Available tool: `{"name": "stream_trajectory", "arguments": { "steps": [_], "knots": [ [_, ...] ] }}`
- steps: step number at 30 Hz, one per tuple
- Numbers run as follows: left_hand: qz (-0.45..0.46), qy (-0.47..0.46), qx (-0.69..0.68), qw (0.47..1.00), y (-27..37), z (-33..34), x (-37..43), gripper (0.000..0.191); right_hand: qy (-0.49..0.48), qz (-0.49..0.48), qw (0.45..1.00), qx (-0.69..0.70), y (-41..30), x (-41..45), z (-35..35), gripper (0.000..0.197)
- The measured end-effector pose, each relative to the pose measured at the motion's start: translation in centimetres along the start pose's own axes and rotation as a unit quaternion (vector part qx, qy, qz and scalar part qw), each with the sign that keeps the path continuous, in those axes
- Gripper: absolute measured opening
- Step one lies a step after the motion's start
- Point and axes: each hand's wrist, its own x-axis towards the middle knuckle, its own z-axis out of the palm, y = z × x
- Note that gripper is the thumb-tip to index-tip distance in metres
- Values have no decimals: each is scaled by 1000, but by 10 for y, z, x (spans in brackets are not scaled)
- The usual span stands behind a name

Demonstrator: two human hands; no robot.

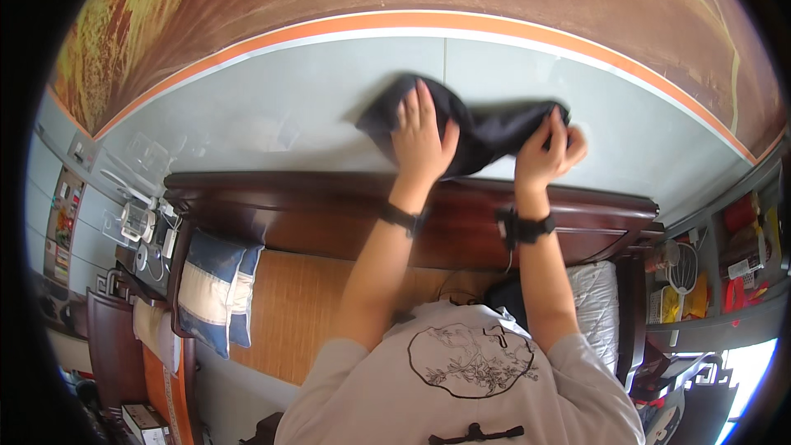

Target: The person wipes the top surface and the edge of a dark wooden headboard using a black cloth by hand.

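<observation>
A black cloth (460,123) is spread against the glossy pale grey wall (296,99), just above the dark wooden backrest of a bench-like sofa (315,198). My left hand (423,130) lies over its wider left part, fingers stretched out and thumb apart, holding it to the wall. At the other end, my right hand (551,147) pinches a corner of the cloth between bent fingers. Between the two hands the fabric runs in a narrow folded band. Cloth and fingers are slightly blurred. A black strap (401,219) circles my left wrist, and another black strap with a small device (525,227) my right.
Blue and cream cushions (213,284) lean at the sofa's left end, beside a brown seat mat (296,309). A silvery quilted pad (596,303) lies at right. Shelves with a wire whisk-like rack (683,269) stand far right. White appliances (137,222) sit at left.
</observation>
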Motion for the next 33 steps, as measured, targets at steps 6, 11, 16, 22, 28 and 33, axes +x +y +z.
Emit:
{"name": "stream_trajectory", "arguments": {
  "steps": [6,11,16,22,28,33],
  "knots": [
    [-10,-30,-16,999,-2,33,-87,80,-245,61,957,-140,26,-92,-64,45],
    [41,-52,-100,993,30,5,-16,78,-327,222,919,16,11,-64,-53,68],
    [111,48,-63,991,61,-12,49,75,-292,193,936,13,-4,-19,-28,79],
    [17,52,-78,995,47,10,6,78,-313,104,944,-26,10,-33,-34,86],
    [-55,-21,-29,998,23,29,-65,82,-358,142,921,-61,32,-68,-49,90],
    [31,-1,-56,998,24,7,-24,78,-344,209,915,-38,27,-64,-37,93]
  ]
}}
